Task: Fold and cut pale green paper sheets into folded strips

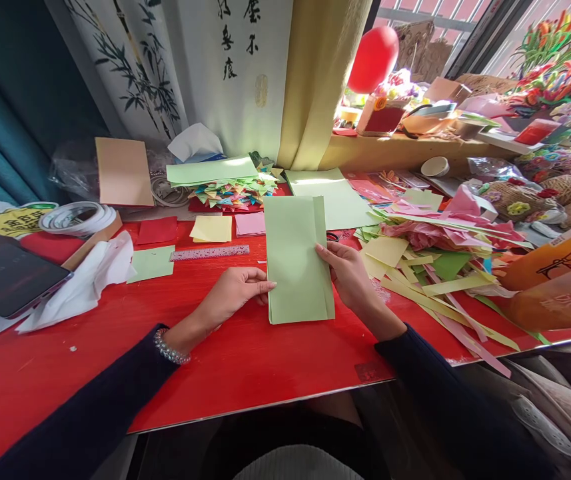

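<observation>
A folded light green paper (298,260) stands upright between my hands, above the red table, with a narrow flap along its right side. My left hand (238,293) pinches its left edge between thumb and fingers. The right edge is held by my right hand (348,277), thumb in front and fingers mostly behind the sheet. Just behind my right hand, a dark scissor handle (333,237) shows in part. A pink patterned ruler (210,253) and a small green square (151,264) lie to the left of the paper.
Red (158,230), yellow (211,229) and pink paper stacks lie at the back of the red table (245,373). Paper scraps (435,267) heap at the right, beside an orange bag (560,260). A dark device (10,270) and white tape rolls (79,218) sit at left.
</observation>
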A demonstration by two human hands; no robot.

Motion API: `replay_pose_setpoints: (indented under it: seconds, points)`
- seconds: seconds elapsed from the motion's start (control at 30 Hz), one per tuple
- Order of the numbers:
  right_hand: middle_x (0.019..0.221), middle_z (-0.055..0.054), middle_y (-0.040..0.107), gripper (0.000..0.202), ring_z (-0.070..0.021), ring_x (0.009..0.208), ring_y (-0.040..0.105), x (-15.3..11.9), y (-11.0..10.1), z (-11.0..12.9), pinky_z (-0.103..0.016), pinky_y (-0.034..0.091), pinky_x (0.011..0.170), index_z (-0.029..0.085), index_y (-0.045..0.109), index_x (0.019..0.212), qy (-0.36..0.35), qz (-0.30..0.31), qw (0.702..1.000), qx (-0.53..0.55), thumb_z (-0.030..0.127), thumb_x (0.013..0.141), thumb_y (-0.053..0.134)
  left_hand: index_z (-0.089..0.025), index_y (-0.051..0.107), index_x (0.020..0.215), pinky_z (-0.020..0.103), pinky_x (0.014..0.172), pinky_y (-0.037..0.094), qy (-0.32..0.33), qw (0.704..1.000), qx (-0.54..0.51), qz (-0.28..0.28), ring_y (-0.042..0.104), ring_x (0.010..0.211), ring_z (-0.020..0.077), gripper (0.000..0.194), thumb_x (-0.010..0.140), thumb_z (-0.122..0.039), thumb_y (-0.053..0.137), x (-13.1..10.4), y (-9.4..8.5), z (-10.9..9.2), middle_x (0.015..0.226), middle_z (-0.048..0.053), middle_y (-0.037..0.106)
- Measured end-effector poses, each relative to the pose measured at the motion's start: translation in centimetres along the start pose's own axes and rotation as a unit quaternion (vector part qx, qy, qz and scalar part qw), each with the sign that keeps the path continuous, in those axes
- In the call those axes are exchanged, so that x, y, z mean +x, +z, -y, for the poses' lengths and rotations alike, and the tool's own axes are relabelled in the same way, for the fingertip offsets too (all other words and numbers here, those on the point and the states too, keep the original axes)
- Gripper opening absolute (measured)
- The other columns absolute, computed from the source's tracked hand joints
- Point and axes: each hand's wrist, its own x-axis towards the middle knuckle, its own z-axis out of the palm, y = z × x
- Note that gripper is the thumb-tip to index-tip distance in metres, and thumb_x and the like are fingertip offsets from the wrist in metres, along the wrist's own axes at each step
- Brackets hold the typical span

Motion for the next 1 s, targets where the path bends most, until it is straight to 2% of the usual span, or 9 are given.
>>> replay_pose_setpoints:
  seconds: [0.33,0.47,0.6,0.73,0.8,0.9,1.0]
  points:
    - [0.092,-0.005,0.070,0.029,-0.0208,0.076,0.064,0.0,-0.1,0.0,-0.028,0.049,0.055,0.020,0.068,0.092,-0.001,0.002,1.000,0.011,0.041,0.072,0.066,-0.016,0.062,0.071,0.028,0.064,0.046,0.008,1.000,-0.001,-0.009,0.058,0.060,0.0127,0.017,0.073,-0.032,0.066,-0.1,0.1,0.1,0.065,0.000,0.063]
    - [0.088,-0.005,0.069,0.032,-0.0181,0.071,0.064,0.0,-0.2,0.2,-0.026,0.048,0.055,0.019,0.068,0.093,0.012,0.031,0.999,-0.011,0.044,0.073,0.065,-0.015,0.062,0.071,0.027,0.064,0.046,0.007,0.999,-0.005,-0.035,0.057,0.059,0.0121,0.018,0.072,-0.033,0.066,-0.1,0.2,-0.1,0.062,0.000,0.062]
    - [0.093,-0.006,0.068,0.037,-0.0179,0.079,0.064,0.1,-0.6,0.5,-0.025,0.051,0.063,0.017,0.066,0.100,0.054,0.078,0.995,-0.039,0.040,0.072,0.067,-0.014,0.062,0.072,0.026,0.062,0.047,0.006,0.997,-0.028,-0.076,0.056,0.058,0.0114,0.022,0.069,-0.035,0.070,0.0,0.0,-0.2,0.062,0.000,0.063]
    - [0.103,-0.008,0.066,0.039,-0.0167,0.086,0.063,0.0,-0.8,0.6,-0.021,0.052,0.064,0.016,0.059,0.108,0.113,0.117,0.983,-0.083,0.033,0.075,0.066,-0.013,0.063,0.075,0.025,0.061,0.048,-0.011,0.993,-0.057,-0.100,0.058,0.058,0.0115,0.026,0.066,-0.035,0.072,0.1,-0.2,-0.2,0.065,0.001,0.064]
    - [0.108,-0.009,0.064,0.047,-0.0175,0.090,0.063,-0.3,-0.9,0.6,-0.021,0.053,0.063,0.018,0.053,0.116,0.143,0.123,0.977,-0.097,0.029,0.074,0.068,-0.012,0.063,0.076,0.026,0.061,0.049,-0.027,0.992,-0.073,-0.101,0.059,0.059,0.0122,0.027,0.065,-0.035,0.073,0.1,-0.3,-0.1,0.067,0.002,0.066]
    - [0.110,-0.010,0.062,0.063,-0.0191,0.088,0.065,-1.2,-1.1,0.6,-0.028,0.057,0.067,0.021,0.039,0.129,0.184,0.138,0.970,-0.076,0.025,0.074,0.068,-0.011,0.064,0.076,0.026,0.062,0.051,-0.047,0.990,-0.086,-0.101,0.061,0.060,0.0127,0.027,0.065,-0.034,0.073,0.1,-0.3,0.1,0.067,0.003,0.067]
    - [0.099,-0.007,0.065,0.069,-0.0191,0.078,0.068,-2.1,-1.3,0.5,-0.033,0.058,0.071,0.022,0.031,0.134,0.202,0.158,0.965,-0.054,0.021,0.076,0.066,-0.011,0.066,0.076,0.026,0.063,0.052,-0.060,0.989,-0.094,-0.102,0.061,0.060,0.0126,0.025,0.065,-0.032,0.073,0.0,-0.4,0.3,0.067,0.003,0.068]
